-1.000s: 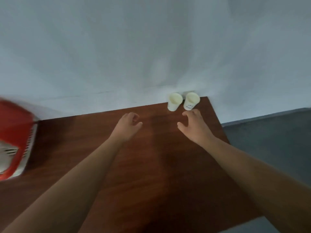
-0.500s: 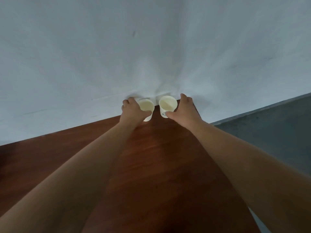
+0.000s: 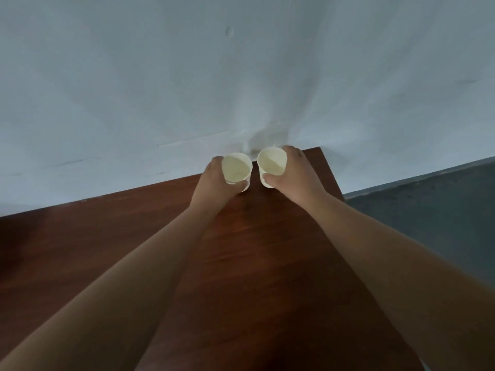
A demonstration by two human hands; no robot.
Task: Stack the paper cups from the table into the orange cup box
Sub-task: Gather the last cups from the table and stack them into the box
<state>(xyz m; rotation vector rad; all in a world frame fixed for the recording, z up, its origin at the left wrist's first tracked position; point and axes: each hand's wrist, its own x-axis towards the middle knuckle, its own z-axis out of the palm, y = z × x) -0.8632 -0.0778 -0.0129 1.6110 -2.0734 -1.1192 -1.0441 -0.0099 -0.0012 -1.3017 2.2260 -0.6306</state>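
Two pale yellow paper cups stand upright side by side at the far right corner of the brown wooden table point(image 3: 241, 263). My left hand point(image 3: 214, 186) is wrapped around the left paper cup point(image 3: 237, 168). My right hand point(image 3: 294, 178) grips the right paper cup point(image 3: 272, 162), thumb on its near side and fingers behind it. Both cups are empty and their open tops face me. The orange cup box is out of view.
A pale grey wall point(image 3: 241, 76) rises directly behind the table's far edge. To the right of the table lies a dark grey floor point(image 3: 428, 204). The table's right edge runs close beside my right forearm.
Both hands reached forward from the table's middle to the two cups and closed around them. The view swung right, so the orange box at the left left the frame.
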